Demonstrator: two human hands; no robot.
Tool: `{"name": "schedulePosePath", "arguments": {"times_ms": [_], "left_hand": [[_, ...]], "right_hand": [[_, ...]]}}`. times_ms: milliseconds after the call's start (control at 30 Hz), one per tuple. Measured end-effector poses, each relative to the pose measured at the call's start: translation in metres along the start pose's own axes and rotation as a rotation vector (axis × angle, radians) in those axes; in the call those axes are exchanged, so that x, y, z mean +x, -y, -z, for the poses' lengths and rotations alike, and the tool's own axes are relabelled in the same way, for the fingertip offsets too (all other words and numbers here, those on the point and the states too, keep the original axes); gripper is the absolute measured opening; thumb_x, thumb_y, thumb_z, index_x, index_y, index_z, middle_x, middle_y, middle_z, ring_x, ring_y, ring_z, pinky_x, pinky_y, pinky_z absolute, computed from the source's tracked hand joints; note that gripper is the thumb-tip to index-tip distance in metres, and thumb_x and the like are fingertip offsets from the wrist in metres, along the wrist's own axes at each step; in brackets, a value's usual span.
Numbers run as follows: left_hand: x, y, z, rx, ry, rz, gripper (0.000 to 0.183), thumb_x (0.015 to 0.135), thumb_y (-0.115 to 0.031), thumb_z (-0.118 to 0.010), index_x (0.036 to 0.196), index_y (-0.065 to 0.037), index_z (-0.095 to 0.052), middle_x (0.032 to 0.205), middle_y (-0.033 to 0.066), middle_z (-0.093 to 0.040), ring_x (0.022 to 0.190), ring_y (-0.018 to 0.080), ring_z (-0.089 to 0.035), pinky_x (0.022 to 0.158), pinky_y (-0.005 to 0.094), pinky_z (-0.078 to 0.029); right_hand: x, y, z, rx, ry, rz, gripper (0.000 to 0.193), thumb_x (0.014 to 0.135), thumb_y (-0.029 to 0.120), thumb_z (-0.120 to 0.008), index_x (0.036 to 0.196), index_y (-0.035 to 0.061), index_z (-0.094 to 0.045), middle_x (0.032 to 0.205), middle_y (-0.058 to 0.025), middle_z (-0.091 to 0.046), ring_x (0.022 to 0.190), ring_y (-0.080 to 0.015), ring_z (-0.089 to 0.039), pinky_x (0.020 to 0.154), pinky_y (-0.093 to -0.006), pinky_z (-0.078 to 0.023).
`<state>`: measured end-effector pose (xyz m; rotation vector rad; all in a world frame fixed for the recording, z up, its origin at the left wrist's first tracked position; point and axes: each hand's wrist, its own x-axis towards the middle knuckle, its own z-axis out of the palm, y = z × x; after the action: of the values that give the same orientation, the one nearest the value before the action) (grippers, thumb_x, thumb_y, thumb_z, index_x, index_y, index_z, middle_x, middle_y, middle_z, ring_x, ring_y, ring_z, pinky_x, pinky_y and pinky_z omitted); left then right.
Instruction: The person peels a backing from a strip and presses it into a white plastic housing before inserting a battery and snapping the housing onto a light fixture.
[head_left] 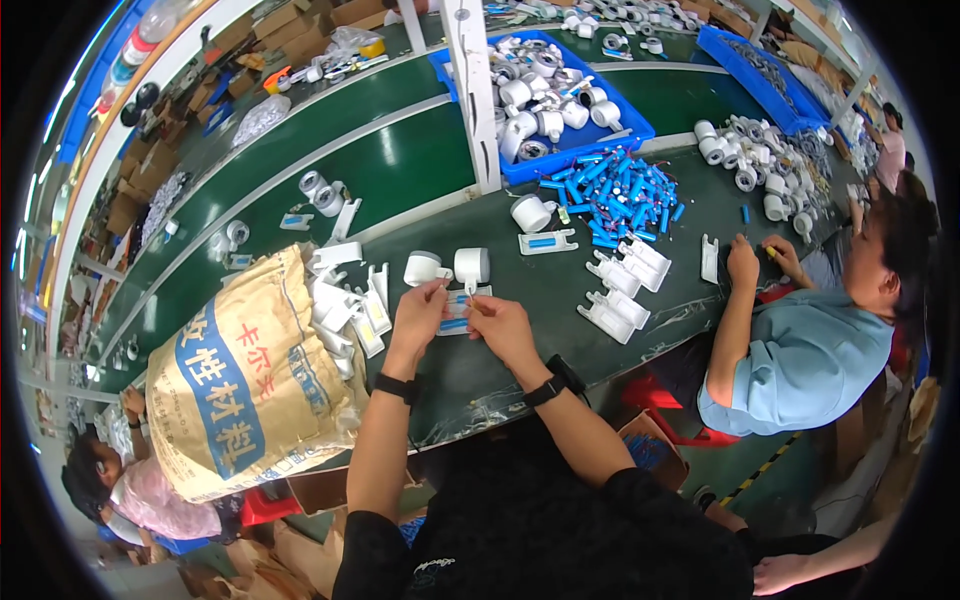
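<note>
Two white plastic housings, each with a blue cylindrical battery (455, 325) in it, lie side by side on the dark green table (560, 370) in front of me. My left hand (421, 315) is at their left end, its thumb and fingertips pinched together. At their right end my right hand (503, 328) is pinched too. Whatever the fingertips hold is too small to make out; it may be thin wires. Just beyond my hands stand two white cylindrical heads with grey rims, a left head (423, 267) and a right head (472, 266).
An open paper sack (240, 380) of white housings leans at my left. Farther off are a blue bin (560, 150) of white heads and a heap of blue batteries (625, 195). Empty white housings (615, 315) lie to the right, near a seated co-worker (810, 350) in light blue.
</note>
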<state>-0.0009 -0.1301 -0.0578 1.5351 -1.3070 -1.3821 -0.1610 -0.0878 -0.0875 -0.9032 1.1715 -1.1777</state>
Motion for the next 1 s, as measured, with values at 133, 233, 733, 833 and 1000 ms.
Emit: {"name": "schedulePosePath", "arguments": {"times_ms": [133, 233, 733, 833, 1000], "left_hand": [[0.003, 0.004, -0.003, 0.026, -0.009, -0.015, 0.032, 0.101, -0.013, -0.054, 0.124, 0.006, -0.064, 0.084, 0.0019, -0.060, 0.074, 0.0095, -0.058, 0.069, 0.0249, -0.052], [0.004, 0.005, -0.002, 0.037, 0.009, -0.004, 0.032, 0.103, -0.016, -0.054, 0.124, 0.005, -0.064, 0.083, 0.0011, -0.058, 0.073, 0.0092, -0.056, 0.068, 0.0252, -0.052], [0.006, 0.002, -0.002, 0.081, 0.007, 0.018, 0.034, 0.102, -0.013, -0.052, 0.129, 0.006, -0.061, 0.079, -0.0008, -0.056, 0.068, 0.0084, -0.054, 0.066, 0.0237, -0.049], [0.008, 0.006, 0.002, 0.087, 0.007, -0.003, 0.034, 0.102, -0.015, -0.052, 0.128, 0.003, -0.064, 0.079, 0.0014, -0.060, 0.067, 0.0095, -0.059, 0.065, 0.0252, -0.052], [0.007, 0.007, 0.002, 0.072, 0.011, -0.002, 0.034, 0.102, -0.015, -0.053, 0.127, 0.004, -0.063, 0.079, 0.0016, -0.060, 0.068, 0.0098, -0.059, 0.066, 0.0255, -0.053]], "right_hand": [[-0.003, 0.008, 0.002, -0.048, 0.012, 0.010, 0.021, 0.091, 0.009, -0.069, 0.106, -0.0051, -0.071, 0.076, -0.0040, -0.069, 0.064, -0.0085, -0.064, 0.058, -0.0244, -0.054], [-0.005, 0.010, 0.001, -0.029, -0.022, 0.011, 0.019, 0.091, 0.011, -0.068, 0.103, -0.0041, -0.071, 0.073, -0.0043, -0.069, 0.063, -0.0085, -0.064, 0.058, -0.0251, -0.054], [-0.008, 0.014, 0.004, -0.033, -0.030, 0.073, 0.019, 0.088, 0.011, -0.063, 0.094, -0.0071, -0.069, 0.070, -0.0099, -0.069, 0.059, -0.0146, -0.068, 0.057, -0.0292, -0.053], [-0.008, 0.014, 0.003, -0.050, -0.020, 0.076, 0.021, 0.089, 0.011, -0.063, 0.096, -0.0079, -0.069, 0.071, -0.0098, -0.069, 0.059, -0.0146, -0.068, 0.057, -0.0288, -0.053], [-0.011, 0.016, 0.004, -0.053, -0.018, 0.057, 0.023, 0.089, 0.012, -0.064, 0.099, -0.0078, -0.070, 0.072, -0.0097, -0.070, 0.059, -0.0141, -0.069, 0.057, -0.0285, -0.053]]}}
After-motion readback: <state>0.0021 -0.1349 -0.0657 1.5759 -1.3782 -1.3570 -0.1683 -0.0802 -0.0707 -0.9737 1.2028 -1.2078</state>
